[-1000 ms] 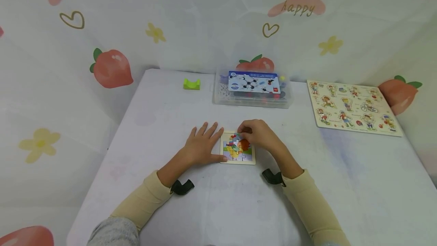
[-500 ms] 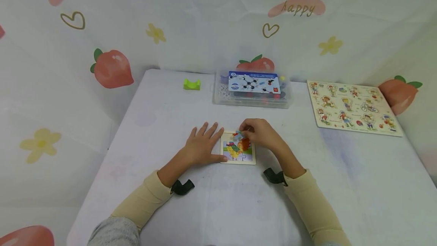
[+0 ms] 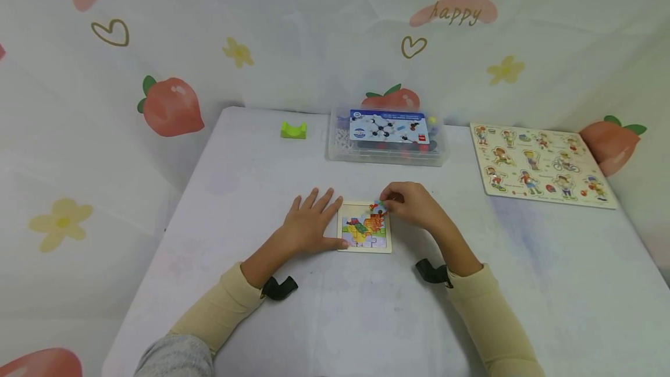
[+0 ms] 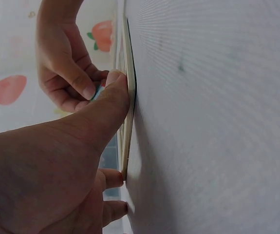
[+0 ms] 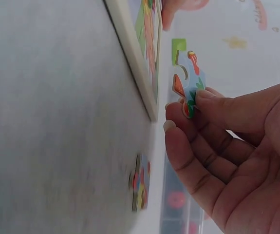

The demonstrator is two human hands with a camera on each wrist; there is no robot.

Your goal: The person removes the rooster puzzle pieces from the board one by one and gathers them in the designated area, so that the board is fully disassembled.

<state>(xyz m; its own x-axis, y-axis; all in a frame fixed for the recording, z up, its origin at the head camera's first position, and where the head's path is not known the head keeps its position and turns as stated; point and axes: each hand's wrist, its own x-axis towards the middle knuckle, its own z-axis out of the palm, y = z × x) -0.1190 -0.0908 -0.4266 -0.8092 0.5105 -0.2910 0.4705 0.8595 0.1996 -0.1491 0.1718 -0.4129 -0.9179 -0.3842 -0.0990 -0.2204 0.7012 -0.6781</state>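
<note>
A small square jigsaw puzzle [image 3: 361, 234] in a pale wooden frame lies on the table. My left hand [image 3: 310, 227] is spread beside its left edge, thumb resting on the lower left corner and the index fingertip at the upper left corner. My right hand [image 3: 413, 205] pinches a blue puzzle piece [image 5: 191, 80] with red and green print between thumb and fingers, above the frame's upper right corner. The top row of the puzzle shows bare backing. In the right wrist view, another puzzle piece [image 5: 140, 183] lies on the table by the frame.
A transparent box with a molecule-model label [image 3: 388, 127] stands at the back. Left of it sits a lime-green curved block [image 3: 293, 130]. A wooden board with printed children figures [image 3: 539, 162] lies at the right. A fruit-patterned cloth [image 3: 314, 34] hangs behind the table.
My right hand has lifted the blue puzzle piece from the puzzle's upper part and carried it right, baring the backing there. My left hand has stayed in place.
</note>
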